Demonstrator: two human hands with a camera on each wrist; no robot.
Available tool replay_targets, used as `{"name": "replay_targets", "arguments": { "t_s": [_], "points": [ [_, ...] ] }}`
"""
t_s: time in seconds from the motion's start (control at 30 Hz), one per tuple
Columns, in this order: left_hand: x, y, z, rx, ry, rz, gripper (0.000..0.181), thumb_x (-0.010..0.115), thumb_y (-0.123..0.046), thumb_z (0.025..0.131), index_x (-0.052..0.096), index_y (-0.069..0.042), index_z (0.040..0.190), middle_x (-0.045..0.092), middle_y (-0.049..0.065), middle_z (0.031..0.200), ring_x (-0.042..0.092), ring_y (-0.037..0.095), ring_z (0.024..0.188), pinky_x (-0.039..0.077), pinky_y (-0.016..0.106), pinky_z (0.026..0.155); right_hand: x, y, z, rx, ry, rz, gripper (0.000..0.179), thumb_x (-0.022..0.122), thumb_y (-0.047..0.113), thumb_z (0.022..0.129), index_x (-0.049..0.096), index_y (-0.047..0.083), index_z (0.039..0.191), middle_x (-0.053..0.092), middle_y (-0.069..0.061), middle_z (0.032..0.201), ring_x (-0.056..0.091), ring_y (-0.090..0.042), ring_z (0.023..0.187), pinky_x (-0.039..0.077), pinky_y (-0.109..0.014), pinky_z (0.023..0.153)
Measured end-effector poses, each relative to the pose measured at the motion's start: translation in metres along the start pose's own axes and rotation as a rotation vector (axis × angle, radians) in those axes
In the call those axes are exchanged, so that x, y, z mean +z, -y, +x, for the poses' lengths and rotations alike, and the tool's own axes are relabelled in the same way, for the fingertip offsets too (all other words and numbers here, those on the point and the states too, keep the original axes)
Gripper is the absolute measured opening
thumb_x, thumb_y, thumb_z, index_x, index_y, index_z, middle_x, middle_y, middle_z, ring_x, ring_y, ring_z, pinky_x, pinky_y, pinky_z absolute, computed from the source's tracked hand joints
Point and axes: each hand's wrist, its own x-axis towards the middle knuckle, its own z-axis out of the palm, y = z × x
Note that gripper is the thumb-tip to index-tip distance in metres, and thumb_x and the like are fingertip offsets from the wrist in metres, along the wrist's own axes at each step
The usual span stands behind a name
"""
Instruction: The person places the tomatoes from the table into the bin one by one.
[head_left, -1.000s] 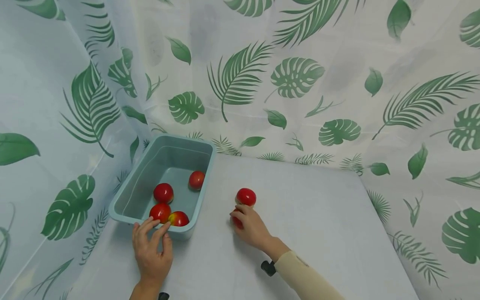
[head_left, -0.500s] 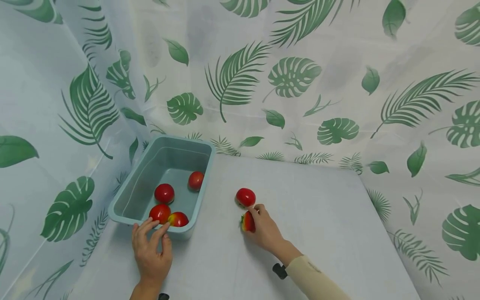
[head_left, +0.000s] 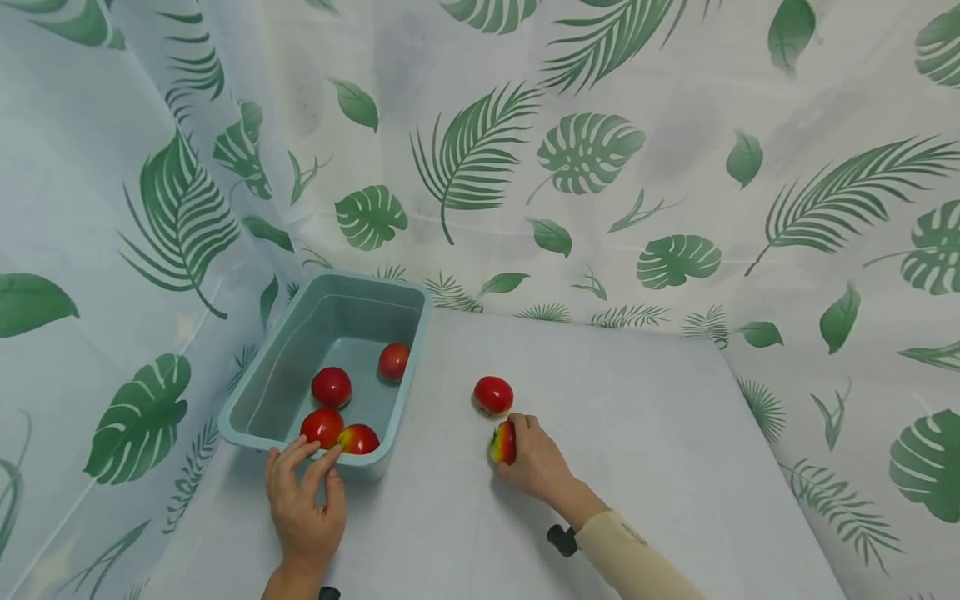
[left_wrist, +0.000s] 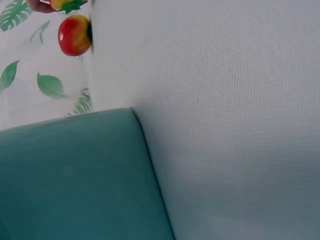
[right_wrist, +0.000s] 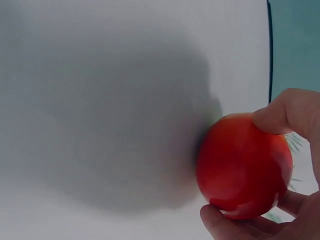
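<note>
My right hand [head_left: 536,458] grips a red tomato [right_wrist: 245,165] with a yellow, green-leaved end, thumb on one side and fingers on the other. In the head view its leafy end faces left, close over the white table. Just behind it sits a second red tomato [head_left: 493,395], which shows yellow low on its side in the left wrist view. My left hand [head_left: 306,500] rests its fingertips on the near rim of a blue-green plastic bin [head_left: 247,436]. Inside the bin, a tomato [head_left: 322,427] and a yellow-marked one [head_left: 358,439] lie by those fingertips.
Deeper in the bin are two more red tomatoes, one in the middle [head_left: 332,387] and one by the right wall [head_left: 393,362]. A white-covered table [head_left: 637,417] extends to the right. Leaf-printed curtains [head_left: 480,167] stand behind and on both sides.
My right hand has drawn its tomato a little right and nearer to me, away from the other tomato, and turned it so the yellow-green end shows. My left hand has stayed on the rim.
</note>
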Motion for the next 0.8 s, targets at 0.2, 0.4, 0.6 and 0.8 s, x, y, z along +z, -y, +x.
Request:
{"name": "replay_targets", "arguments": {
  "t_s": [0.2,0.4,0.6,0.8],
  "points": [
    [0.001,0.002,-0.001,-0.001,-0.007,-0.004,0.027,0.055,-0.018,0.090,0.073,0.001,0.096,0.060,0.022,0.107,0.052,0.037,0.117,0.019,0.056,0.113,0.002,-0.005,-0.003,0.070,0.004,0.062,0.072,0.081,0.028,0.072,0.044,0.007,0.131,0.052,-0.012,0.122,0.057,-0.023,0.099,0.055,-0.039,0.085],
    [0.001,0.002,-0.001,0.002,-0.011,-0.008,0.027,0.055,-0.018,0.090,0.073,0.001,0.096,0.060,0.022,0.107,0.052,0.037,0.116,0.019,0.057,0.113,0.002,-0.010,-0.006,0.123,-0.036,0.135,0.073,0.080,0.029,0.073,0.042,0.010,0.133,0.050,-0.010,0.126,0.056,-0.024,0.106,0.055,-0.040,0.086],
    [0.002,0.002,0.000,0.011,-0.017,-0.004,0.027,0.055,-0.019,0.090,0.073,0.001,0.095,0.060,0.022,0.106,0.053,0.039,0.115,0.019,0.057,0.113,-0.003,-0.010,-0.006,0.110,-0.146,0.225,0.072,0.079,0.021,0.071,0.042,0.008,0.131,0.052,-0.008,0.122,0.055,-0.022,0.107,0.054,-0.039,0.089],
    [0.003,0.003,-0.001,0.006,-0.019,0.000,0.027,0.055,-0.019,0.090,0.073,0.001,0.095,0.061,0.022,0.106,0.053,0.037,0.116,0.020,0.058,0.113,-0.011,0.006,0.008,0.029,-0.225,0.260,0.072,0.082,0.023,0.069,0.044,0.007,0.128,0.054,-0.007,0.119,0.057,-0.020,0.104,0.056,-0.038,0.085]
  ]
}}
